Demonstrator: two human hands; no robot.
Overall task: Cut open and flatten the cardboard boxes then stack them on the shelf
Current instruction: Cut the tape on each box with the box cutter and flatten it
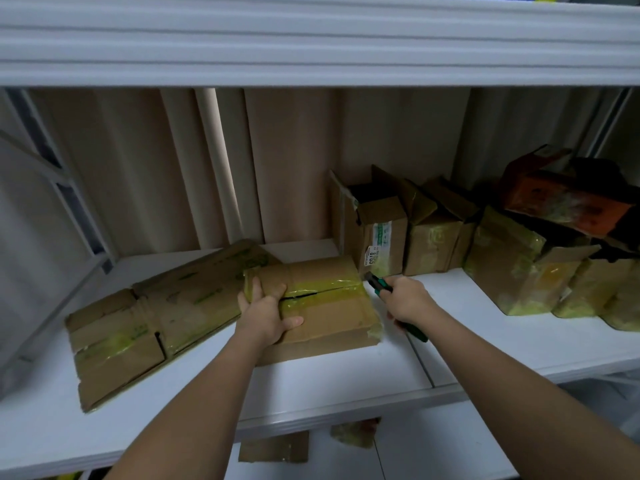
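The left hand [268, 315] gripped the taped box [322, 303], fingers curled over its slit; the right hand [407, 299] clutched the utility knife [382, 287], whose blade might have slipped toward them.

Brown cardboard box [322, 306], yellow-green tape [322, 287] striping its seam. Green-handled utility knife [398, 306] (dark at the tip). White shelf [346, 375], orange box [561, 206] far right.

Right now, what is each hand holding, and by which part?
The right hand grips the green cutter by its handle, blade end toward the box. The left hand holds the box's left end, fingers on top.
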